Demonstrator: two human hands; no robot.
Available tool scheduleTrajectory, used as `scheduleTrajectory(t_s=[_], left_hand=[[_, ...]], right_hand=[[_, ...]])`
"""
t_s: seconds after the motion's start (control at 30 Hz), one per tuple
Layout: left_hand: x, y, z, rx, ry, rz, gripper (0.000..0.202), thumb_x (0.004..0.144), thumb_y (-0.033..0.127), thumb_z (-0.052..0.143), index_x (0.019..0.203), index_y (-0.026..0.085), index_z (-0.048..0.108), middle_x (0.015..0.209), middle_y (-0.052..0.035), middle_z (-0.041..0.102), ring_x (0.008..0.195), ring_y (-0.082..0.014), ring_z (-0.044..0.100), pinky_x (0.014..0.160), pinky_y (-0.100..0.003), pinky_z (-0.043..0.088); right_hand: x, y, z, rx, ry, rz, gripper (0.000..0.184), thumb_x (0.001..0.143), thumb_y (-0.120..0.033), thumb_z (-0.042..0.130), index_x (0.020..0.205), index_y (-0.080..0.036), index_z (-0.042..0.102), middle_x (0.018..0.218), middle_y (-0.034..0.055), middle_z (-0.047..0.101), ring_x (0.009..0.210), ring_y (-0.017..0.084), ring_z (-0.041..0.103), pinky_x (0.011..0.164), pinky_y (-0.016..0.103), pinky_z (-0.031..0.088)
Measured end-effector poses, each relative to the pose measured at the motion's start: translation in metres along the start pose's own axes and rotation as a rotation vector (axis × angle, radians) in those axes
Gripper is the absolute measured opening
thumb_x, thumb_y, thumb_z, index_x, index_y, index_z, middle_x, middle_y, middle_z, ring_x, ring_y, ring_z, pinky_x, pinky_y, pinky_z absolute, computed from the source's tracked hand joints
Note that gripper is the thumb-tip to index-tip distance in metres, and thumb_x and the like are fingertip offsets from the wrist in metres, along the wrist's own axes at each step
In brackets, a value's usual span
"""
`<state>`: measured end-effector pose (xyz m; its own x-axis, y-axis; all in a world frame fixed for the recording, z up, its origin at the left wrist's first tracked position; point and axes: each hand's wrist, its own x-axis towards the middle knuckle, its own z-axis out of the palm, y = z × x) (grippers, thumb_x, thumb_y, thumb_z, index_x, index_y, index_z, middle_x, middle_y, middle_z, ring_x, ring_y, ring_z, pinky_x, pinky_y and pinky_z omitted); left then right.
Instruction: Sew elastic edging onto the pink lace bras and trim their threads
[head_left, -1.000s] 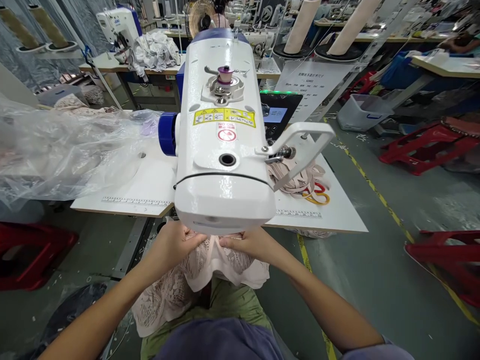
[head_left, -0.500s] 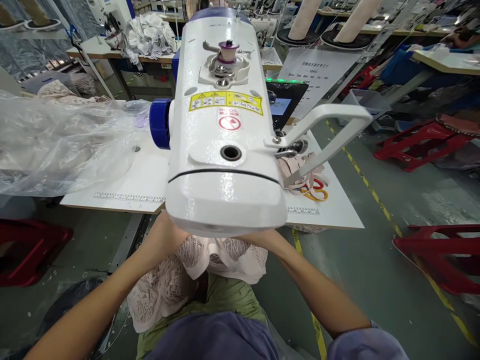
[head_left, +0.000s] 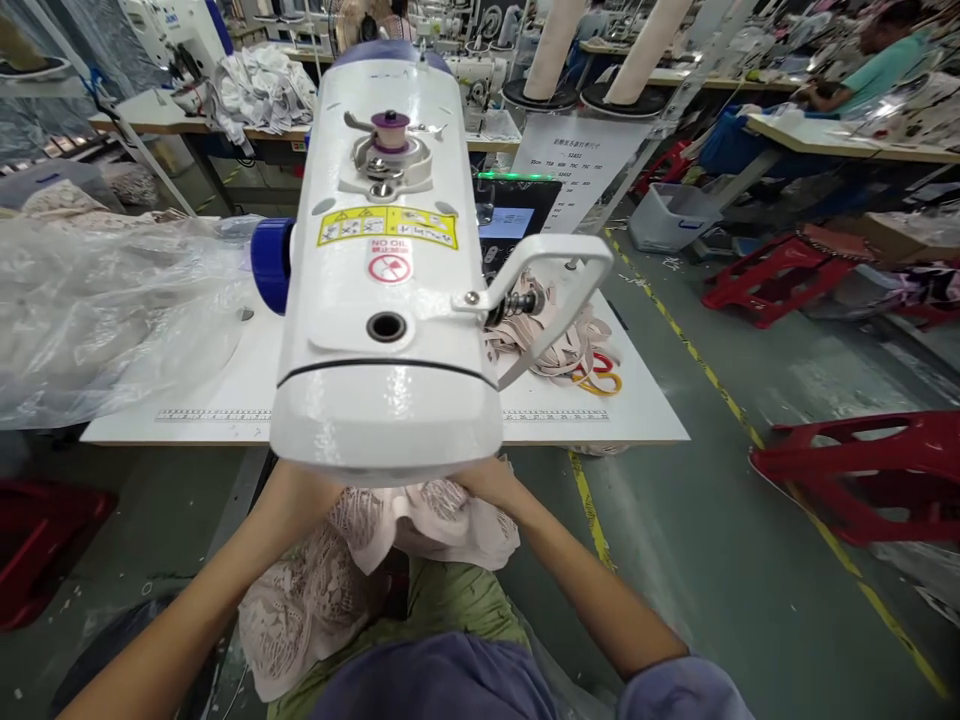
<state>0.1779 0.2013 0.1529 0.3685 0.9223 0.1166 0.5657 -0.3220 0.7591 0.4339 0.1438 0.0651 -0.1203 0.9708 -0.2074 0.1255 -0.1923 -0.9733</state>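
The white sewing machine (head_left: 375, 400) fills the middle of the view and its head covers my fingers. My left hand (head_left: 309, 488) reaches under its front left edge, beside a pale beige lace bra (head_left: 442, 520). At the front right edge, my right hand (head_left: 486, 480) lies against the other side of that bra. The fingers of both hands are hidden, so their grip does not show. More lace bra pieces (head_left: 292, 620) hang over my left thigh. The needle area cannot be seen.
A blue handwheel (head_left: 271, 265) juts out on the machine's left, near a clear plastic bag (head_left: 112, 310). To the right are a white lever (head_left: 577, 290), beige straps (head_left: 559, 335) and scissors with red and yellow handles (head_left: 600, 378). Red stools (head_left: 862, 470) stand on the floor.
My view has turned to the right, so the machine and table sit further left. A seated person now shows at the far right. Both hands remain under the machine head's front, with the bra.
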Motion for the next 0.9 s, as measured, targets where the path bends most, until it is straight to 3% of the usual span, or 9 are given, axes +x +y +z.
scheduleTrajectory(t_s=[0.1,0.17,0.23,0.3,0.5,0.63,0.7,0.8,0.9], left_hand=[[-0.002,-0.004,0.0,0.033,-0.034,0.002,0.04,0.09,0.05,0.051,0.06,0.024,0.045,0.057,-0.0041,0.043,0.067,-0.0228,0.051,0.063,-0.034,0.042],[-0.004,-0.005,0.001,0.072,-0.057,-0.008,0.041,0.09,0.047,0.051,0.058,0.024,0.04,0.054,-0.0017,0.037,0.062,-0.0207,0.047,0.059,-0.032,0.038],[-0.004,-0.005,0.004,0.108,-0.089,-0.022,0.039,0.089,0.043,0.053,0.058,0.024,0.038,0.052,0.0005,0.031,0.056,-0.0184,0.042,0.054,-0.03,0.034],[-0.005,-0.006,0.008,0.128,-0.118,-0.03,0.037,0.089,0.038,0.054,0.058,0.024,0.038,0.051,0.0016,0.029,0.052,-0.0168,0.039,0.05,-0.029,0.029],[-0.009,-0.011,0.014,0.186,-0.117,-0.018,0.027,0.089,0.03,0.054,0.064,0.024,0.048,0.051,0.0012,0.037,0.049,-0.0165,0.042,0.049,-0.028,0.028],[-0.016,-0.012,0.009,0.24,-0.097,-0.018,0.019,0.092,0.03,0.051,0.075,0.022,0.056,0.061,-0.0003,0.051,0.045,-0.0131,0.04,0.044,-0.026,0.028],[-0.026,-0.007,0.005,0.266,-0.011,0.011,0.015,0.094,0.03,0.05,0.087,0.021,0.059,0.073,-0.0031,0.058,0.051,-0.0138,0.047,0.044,-0.025,0.033],[-0.051,0.013,0.005,0.25,0.157,0.185,0.013,0.094,0.022,0.052,0.105,0.02,0.058,0.094,-0.0072,0.064,0.077,-0.0178,0.063,0.059,-0.025,0.048],[-0.075,0.043,0.015,0.123,0.18,0.497,0.03,0.088,0.008,0.056,0.117,0.019,0.054,0.107,-0.0106,0.065,0.102,-0.0202,0.064,0.083,-0.03,0.055]], right_hand=[[-0.008,0.044,0.005,0.302,0.0,0.163,0.086,0.076,-0.08,0.058,0.142,-0.026,0.047,0.144,0.0138,0.054,0.133,0.033,0.05,0.105,0.047,0.046],[-0.016,0.065,0.006,0.496,-0.102,0.243,0.086,0.072,-0.08,0.063,0.137,-0.025,0.052,0.136,0.0149,0.061,0.127,0.033,0.057,0.101,0.046,0.049],[-0.023,0.077,0.003,0.621,-0.194,0.267,0.082,0.068,-0.07,0.076,0.131,-0.022,0.057,0.128,0.0151,0.067,0.118,0.033,0.063,0.097,0.045,0.052],[-0.028,0.08,-0.002,0.706,-0.186,0.269,0.072,0.069,-0.056,0.083,0.127,-0.021,0.059,0.121,0.0134,0.071,0.11,0.031,0.067,0.093,0.043,0.053],[-0.03,0.065,-0.015,0.835,0.065,0.291,0.04,0.078,-0.049,0.078,0.105,-0.021,0.068,0.104,0.0078,0.077,0.095,0.025,0.072,0.082,0.034,0.056],[-0.029,0.048,-0.025,0.758,0.199,0.248,0.042,0.069,-0.041,0.086,0.102,-0.021,0.068,0.09,0.0051,0.077,0.079,0.022,0.072,0.075,0.032,0.056],[-0.031,0.039,-0.033,0.731,0.293,0.222,0.045,0.062,-0.038,0.09,0.097,-0.022,0.067,0.082,0.0027,0.076,0.069,0.02,0.07,0.07,0.029,0.055],[-0.042,0.021,-0.041,0.668,0.345,0.139,0.04,0.063,-0.042,0.089,0.088,-0.021,0.067,0.073,0.0012,0.073,0.061,0.016,0.065,0.062,0.026,0.052],[-0.059,-0.008,-0.031,0.47,0.231,-0.021,0.033,0.072,-0.05,0.082,0.08,-0.02,0.069,0.067,0.0002,0.069,0.055,0.013,0.058,0.054,0.022,0.045]])
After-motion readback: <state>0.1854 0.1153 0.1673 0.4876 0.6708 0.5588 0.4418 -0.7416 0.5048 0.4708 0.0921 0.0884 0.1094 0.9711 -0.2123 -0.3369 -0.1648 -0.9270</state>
